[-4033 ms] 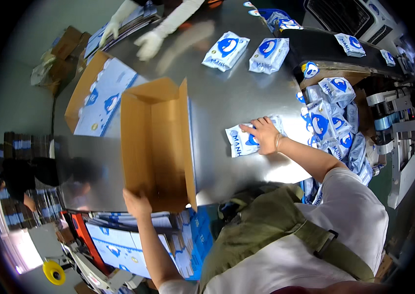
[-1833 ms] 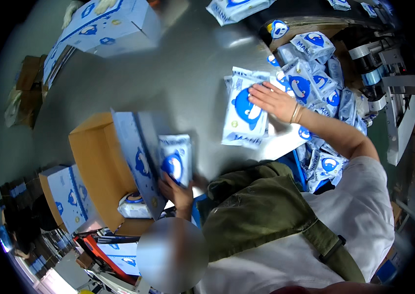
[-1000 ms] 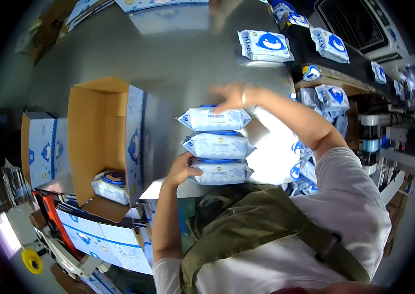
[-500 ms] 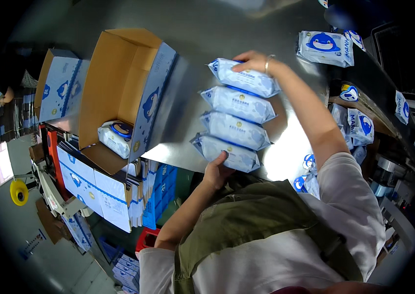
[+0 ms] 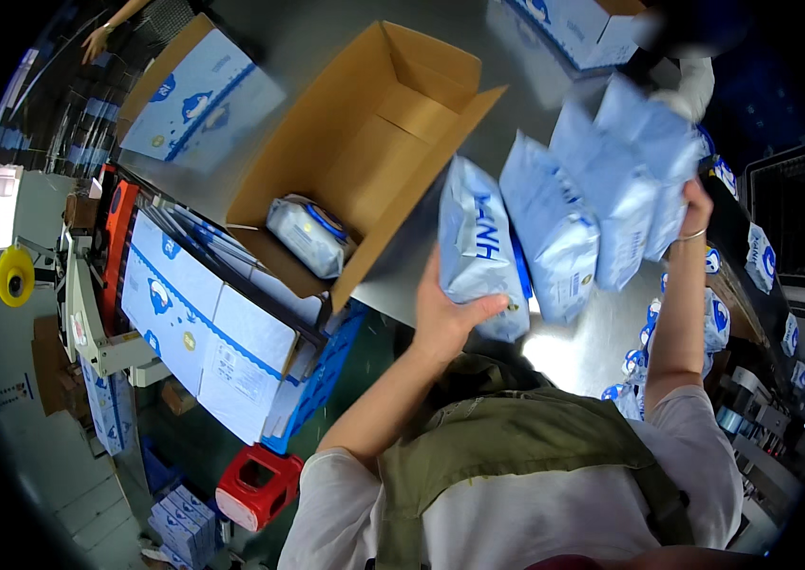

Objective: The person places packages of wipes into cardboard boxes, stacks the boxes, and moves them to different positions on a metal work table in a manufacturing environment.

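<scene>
Between my two hands I hold a row of several white-and-blue packs of wet wipes [image 5: 550, 223], tilted on edge and slightly fanned above the metal table. My left hand [image 5: 455, 309] is closed on the leftmost pack, its thumb across the lower front. At the other end, my right hand [image 5: 695, 211] grips the rightmost pack from the outside, some fingers hidden behind it. Just left of the packs stands an open cardboard box [image 5: 336, 133], brown inside. One wipes pack [image 5: 309, 236] lies in its near end.
Flattened printed cartons [image 5: 198, 318] stand in a blue crate [image 5: 319, 375] at the left, with a red stool [image 5: 258, 486] below. Another printed box [image 5: 189, 95] is at the far left, one more [image 5: 569, 33] at the back. Loose packs [image 5: 716, 318] lie at the right beside a dark ledge.
The row of packs has been turned from stacked flat to upright on edge, and spread a little. My left hand rose, my right hand moved rightward and down. The view shifted; the open box appears further right.
</scene>
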A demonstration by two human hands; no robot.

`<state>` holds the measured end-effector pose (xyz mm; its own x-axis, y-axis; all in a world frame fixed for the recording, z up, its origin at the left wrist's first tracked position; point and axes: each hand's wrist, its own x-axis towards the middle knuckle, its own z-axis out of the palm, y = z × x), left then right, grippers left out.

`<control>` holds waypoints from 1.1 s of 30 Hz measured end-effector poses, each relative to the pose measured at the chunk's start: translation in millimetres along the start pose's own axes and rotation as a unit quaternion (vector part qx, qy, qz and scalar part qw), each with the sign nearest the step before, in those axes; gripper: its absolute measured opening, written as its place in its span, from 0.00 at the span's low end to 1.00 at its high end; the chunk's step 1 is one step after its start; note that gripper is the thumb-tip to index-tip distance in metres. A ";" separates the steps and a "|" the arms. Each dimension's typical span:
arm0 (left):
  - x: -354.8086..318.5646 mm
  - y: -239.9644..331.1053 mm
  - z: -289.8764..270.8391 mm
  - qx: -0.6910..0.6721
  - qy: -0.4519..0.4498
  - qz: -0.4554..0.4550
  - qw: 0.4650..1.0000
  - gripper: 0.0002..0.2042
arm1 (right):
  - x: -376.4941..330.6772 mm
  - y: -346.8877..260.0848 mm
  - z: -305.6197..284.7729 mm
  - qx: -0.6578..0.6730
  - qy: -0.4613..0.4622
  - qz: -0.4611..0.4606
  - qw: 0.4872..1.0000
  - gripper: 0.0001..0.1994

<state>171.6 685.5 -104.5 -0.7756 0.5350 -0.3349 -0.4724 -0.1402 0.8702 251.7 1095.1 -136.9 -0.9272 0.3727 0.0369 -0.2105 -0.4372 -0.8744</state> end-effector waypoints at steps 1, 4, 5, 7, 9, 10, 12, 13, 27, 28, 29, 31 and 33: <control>1.9 23.7 -10.4 0.040 0.005 0.071 0.997 0.42 | 14.5 -24.1 56.6 0.015 -0.011 -0.056 0.998 0.33; 19.7 83.0 -46.4 0.008 -0.019 0.192 0.981 0.43 | 64.8 -62.3 95.6 -0.063 -0.074 -0.236 0.967 0.32; 31.5 93.2 -59.4 0.016 -0.023 0.209 0.978 0.40 | 98.8 -62.1 67.7 -0.113 -0.057 -0.247 0.961 0.32; 46.1 107.4 -98.4 0.046 0.018 0.219 0.974 0.34 | 152.7 -21.9 112.3 -0.170 -0.044 -0.214 0.961 0.31; 68.7 95.9 -148.6 0.284 0.044 0.127 0.949 0.29 | 194.1 18.8 175.9 -0.287 -0.111 -0.098 0.946 0.25; 76.0 92.1 -171.0 0.451 0.051 0.043 0.890 0.30 | 209.1 36.3 207.7 -0.471 -0.141 -0.045 0.870 0.25; 74.9 94.9 -177.0 0.634 0.035 -0.036 0.772 0.33 | 226.9 74.6 236.9 -0.761 -0.113 -0.080 0.634 0.29; 65.4 101.2 -154.2 0.668 0.011 -0.028 0.744 0.35 | 241.0 85.3 238.1 -0.763 -0.089 -0.066 0.637 0.29; 46.9 104.0 -273.4 0.801 -0.028 0.125 0.585 0.06 | 197.8 163.0 182.4 -0.611 -0.068 0.093 0.783 0.14; 52.2 114.9 -293.0 0.805 -0.013 0.109 0.583 0.06 | 204.9 167.5 217.6 -0.615 -0.051 0.116 0.778 0.13; 63.1 128.7 -314.5 0.808 0.003 0.093 0.582 0.06 | 217.7 174.6 257.8 -0.619 -0.037 0.140 0.772 0.12; 90.2 158.3 -357.0 0.843 0.093 0.117 0.517 0.06 | 262.8 198.0 292.5 -0.584 -0.047 0.140 0.798 0.11; 115.5 186.2 -399.5 0.812 0.282 0.320 0.398 0.10 | 335.6 224.6 325.2 -0.469 -0.059 0.171 0.864 0.16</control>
<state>-173.2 388.4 -125.5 -0.7062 0.4869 0.5140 0.4362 0.8711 -0.2257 -207.4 855.8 -163.6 -0.9223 0.2418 -0.3016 0.3751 0.3711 -0.8495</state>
